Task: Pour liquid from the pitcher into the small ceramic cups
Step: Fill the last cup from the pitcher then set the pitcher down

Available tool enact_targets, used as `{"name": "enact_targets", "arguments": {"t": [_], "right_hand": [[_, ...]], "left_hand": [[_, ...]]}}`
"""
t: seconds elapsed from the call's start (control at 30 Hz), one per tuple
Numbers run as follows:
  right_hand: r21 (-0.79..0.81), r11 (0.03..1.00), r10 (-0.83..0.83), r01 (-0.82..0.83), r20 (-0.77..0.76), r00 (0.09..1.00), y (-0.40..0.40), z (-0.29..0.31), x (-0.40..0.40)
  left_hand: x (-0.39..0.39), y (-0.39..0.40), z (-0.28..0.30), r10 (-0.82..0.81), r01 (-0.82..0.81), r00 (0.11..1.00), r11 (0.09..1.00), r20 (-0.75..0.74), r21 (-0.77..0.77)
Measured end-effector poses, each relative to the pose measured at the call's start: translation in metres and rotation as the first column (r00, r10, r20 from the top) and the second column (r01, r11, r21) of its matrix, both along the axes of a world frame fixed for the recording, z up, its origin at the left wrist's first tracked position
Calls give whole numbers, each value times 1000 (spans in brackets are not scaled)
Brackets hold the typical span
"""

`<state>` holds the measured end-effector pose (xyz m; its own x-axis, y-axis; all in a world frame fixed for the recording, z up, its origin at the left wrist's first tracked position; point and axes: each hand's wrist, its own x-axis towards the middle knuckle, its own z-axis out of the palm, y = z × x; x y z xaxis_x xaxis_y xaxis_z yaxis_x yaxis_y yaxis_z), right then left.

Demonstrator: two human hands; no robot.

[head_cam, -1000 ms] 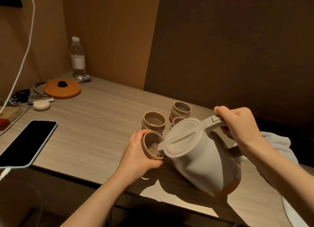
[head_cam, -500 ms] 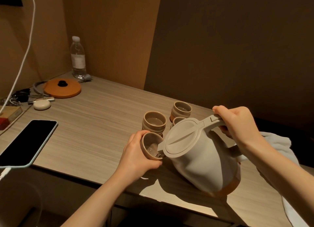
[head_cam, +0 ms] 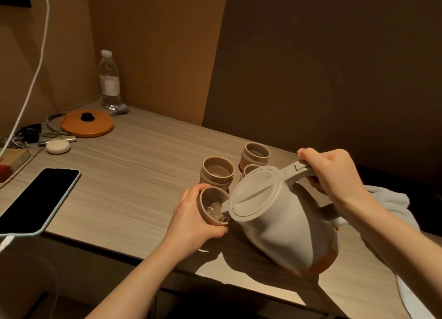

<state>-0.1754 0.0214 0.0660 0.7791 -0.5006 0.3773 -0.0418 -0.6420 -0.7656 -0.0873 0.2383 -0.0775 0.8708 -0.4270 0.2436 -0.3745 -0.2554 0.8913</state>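
Now L hand [head_cam: 191,219] fingers wrap cup [head_cam: 211,206] at spout; R hand [head_cam: 334,175] fingers grip pitcher [head_cam: 282,225] handle.

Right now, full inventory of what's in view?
pitcher: 1, beige, tilted, spout at the held cup
held cup: 1, tan, tilted, liquid inside
other cups: 3, tan, on the table behind the pitcher
phone: 1, black screen, left table edge, plugged in
round lid: 1, orange, black knob, far left
water bottle: 1, clear, back corner
cloth: 1, white, right, under the arm
cable: 1, white, hanging at left
left hand: fingers around the held cup
right hand: gripping the pitcher handle
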Motion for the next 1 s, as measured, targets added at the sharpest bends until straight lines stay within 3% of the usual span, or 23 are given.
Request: {"name": "enact_targets", "arguments": {"t": [1.0], "right_hand": [[-31,999,-20,19,-37,999,-1,-1,6]], "left_hand": [[2,-2,-3,5,-6,1000,1000,-14,-2]]}}
